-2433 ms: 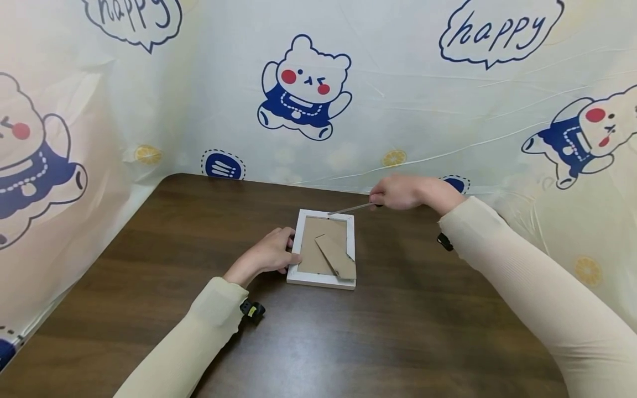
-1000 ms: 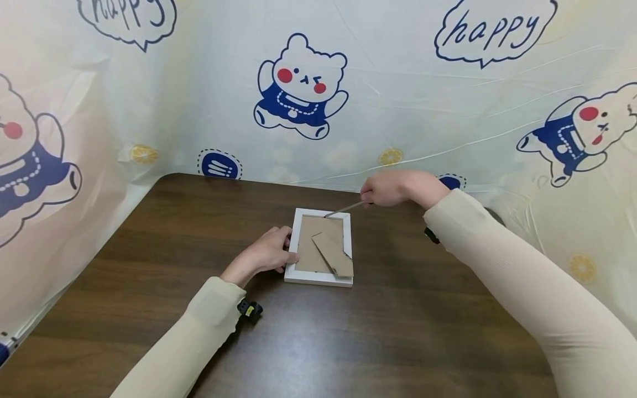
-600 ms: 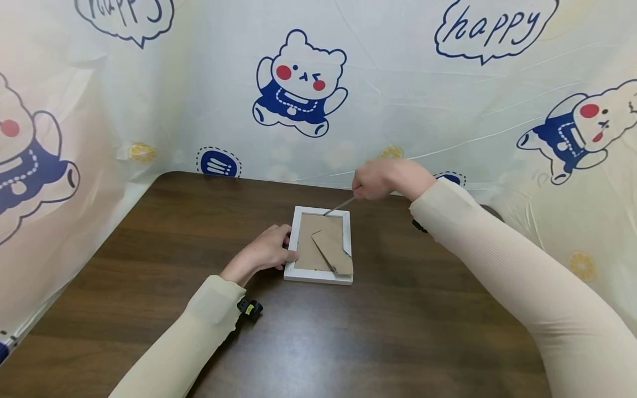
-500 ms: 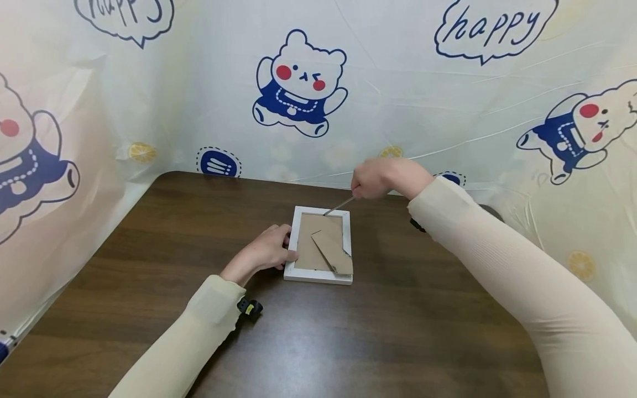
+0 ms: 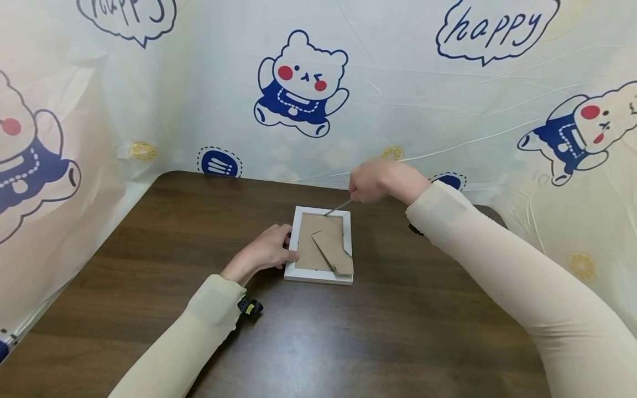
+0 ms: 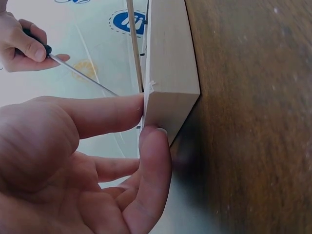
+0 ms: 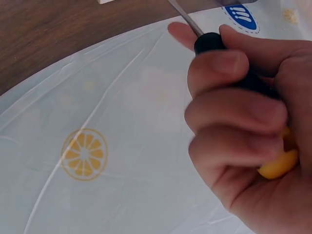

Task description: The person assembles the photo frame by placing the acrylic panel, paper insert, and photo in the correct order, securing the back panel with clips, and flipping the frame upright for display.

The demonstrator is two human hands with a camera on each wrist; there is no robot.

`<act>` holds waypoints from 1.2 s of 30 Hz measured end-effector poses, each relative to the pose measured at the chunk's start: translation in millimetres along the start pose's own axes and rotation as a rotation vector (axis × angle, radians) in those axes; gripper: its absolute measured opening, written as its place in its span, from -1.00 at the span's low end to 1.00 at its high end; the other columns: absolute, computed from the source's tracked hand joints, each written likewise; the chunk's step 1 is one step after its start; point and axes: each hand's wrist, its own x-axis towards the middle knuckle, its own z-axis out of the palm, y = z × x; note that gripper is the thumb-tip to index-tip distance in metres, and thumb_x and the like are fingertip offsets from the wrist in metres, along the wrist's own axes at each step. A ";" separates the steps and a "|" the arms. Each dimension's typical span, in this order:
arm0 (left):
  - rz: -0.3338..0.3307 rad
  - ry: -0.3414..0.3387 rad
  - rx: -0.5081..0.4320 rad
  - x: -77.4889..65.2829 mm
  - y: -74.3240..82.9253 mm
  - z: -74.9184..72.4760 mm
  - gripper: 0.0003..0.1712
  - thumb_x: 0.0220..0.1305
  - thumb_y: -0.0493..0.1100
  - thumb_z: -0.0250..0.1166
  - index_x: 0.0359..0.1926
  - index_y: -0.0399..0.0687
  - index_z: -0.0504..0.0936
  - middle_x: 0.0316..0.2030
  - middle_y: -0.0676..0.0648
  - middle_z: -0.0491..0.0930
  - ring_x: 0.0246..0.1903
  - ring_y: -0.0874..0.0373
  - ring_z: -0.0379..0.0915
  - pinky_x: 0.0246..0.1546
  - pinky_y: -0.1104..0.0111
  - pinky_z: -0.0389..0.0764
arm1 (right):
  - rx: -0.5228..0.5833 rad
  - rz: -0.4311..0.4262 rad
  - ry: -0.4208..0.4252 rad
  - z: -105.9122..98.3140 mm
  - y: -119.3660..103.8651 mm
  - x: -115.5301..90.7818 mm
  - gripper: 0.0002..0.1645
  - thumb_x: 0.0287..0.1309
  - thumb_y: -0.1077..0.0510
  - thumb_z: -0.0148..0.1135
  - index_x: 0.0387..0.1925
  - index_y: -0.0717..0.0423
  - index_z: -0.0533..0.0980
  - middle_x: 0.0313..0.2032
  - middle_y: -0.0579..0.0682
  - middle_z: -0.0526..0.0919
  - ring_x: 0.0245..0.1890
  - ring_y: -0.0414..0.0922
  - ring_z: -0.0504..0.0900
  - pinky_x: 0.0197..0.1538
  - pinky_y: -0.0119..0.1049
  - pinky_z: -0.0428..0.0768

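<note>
Picture frame (image 5: 313, 275) pointed lengthwise away, left hand (image 5: 269, 247) gripping its long side, right hand (image 5: 375, 179) clutching a screwdriver (image 7: 209, 43) at its far end!

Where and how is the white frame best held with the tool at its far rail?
Probably at its left rail, from the left, as the left hand has it, thumb on top. The white frame lies flat, so that straight rail's thick side can be reached; the cardboard flap slants over the near right corner, and the tool crosses the far rail.
</note>
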 end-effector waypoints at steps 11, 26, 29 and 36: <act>0.010 -0.009 0.006 -0.7 -1.0 -1.0 -0.28 0.36 -0.27 0.42 0.43 -0.40 0.36 0.14 -0.37 0.40 -0.27 -0.02 0.59 -0.38 0.30 0.75 | 0.702 0.141 -0.371 7.6 22.5 -3.2 -0.50 0.68 0.10 -0.12 0.48 0.04 0.42 -0.57 -0.07 0.43 -0.70 -0.28 0.26 -0.63 -0.47 0.26; 0.017 -0.014 0.022 -0.4 -2.6 -2.6 -0.24 0.37 -0.26 0.42 0.47 -0.41 0.32 0.18 -0.37 0.38 -0.26 -0.02 0.59 -0.35 0.29 0.76 | 0.470 0.167 -0.346 14.8 -9.0 -4.9 -0.46 0.65 -0.01 -0.22 0.44 0.02 0.45 -0.72 -0.16 0.27 -0.74 -0.28 0.15 -0.62 -0.43 0.17; 0.016 -0.012 0.027 -0.5 -2.7 -2.3 -0.24 0.37 -0.26 0.42 0.47 -0.41 0.32 0.18 -0.38 0.38 -0.26 -0.02 0.60 -0.35 0.29 0.76 | 0.415 0.188 -0.312 18.5 -15.9 -5.3 -0.52 0.64 -0.03 -0.23 -0.22 0.06 0.59 -0.75 -0.16 0.28 -0.77 -0.28 0.15 -0.65 -0.43 0.17; 0.019 -0.012 0.033 0.4 -3.3 -1.3 -0.23 0.36 -0.26 0.43 0.47 -0.41 0.32 0.18 -0.39 0.38 -0.26 -0.02 0.60 -0.36 0.30 0.76 | 0.361 0.184 -0.265 27.9 -27.8 -7.2 -0.50 0.63 0.09 -0.25 0.22 0.13 0.58 -0.73 -0.13 0.27 -0.77 -0.27 0.15 -0.66 -0.42 0.16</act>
